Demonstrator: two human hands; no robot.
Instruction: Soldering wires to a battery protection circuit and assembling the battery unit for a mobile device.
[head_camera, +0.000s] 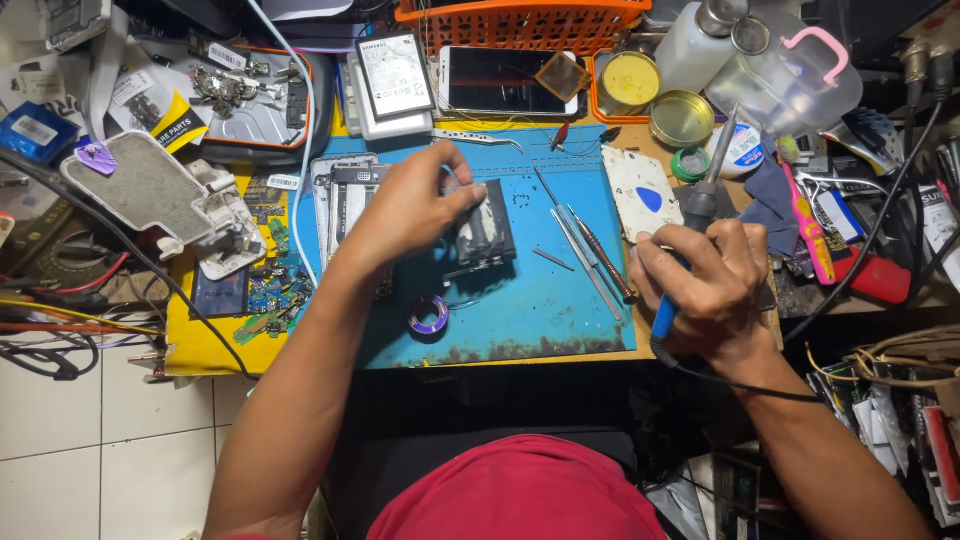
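Left hand (415, 205) pinches the dark phone part (482, 232) mid-desk on the blue mat (540, 310). Right hand (700, 285) grips the soldering iron (700, 200) near the right edge, tip pointing away, part lying to its left.

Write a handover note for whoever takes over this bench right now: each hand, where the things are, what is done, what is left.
Left hand: pinching the small dark part on the blue mat, steadying it.
Right hand: gripping the soldering iron, tip raised toward the tin, away from the part.
Nearby: solder coil in front of the part; tweezers and thin tools lie between the hands.
Done: part positioned and held.
Left: the iron has not touched the part; whether any joint is made cannot be seen.
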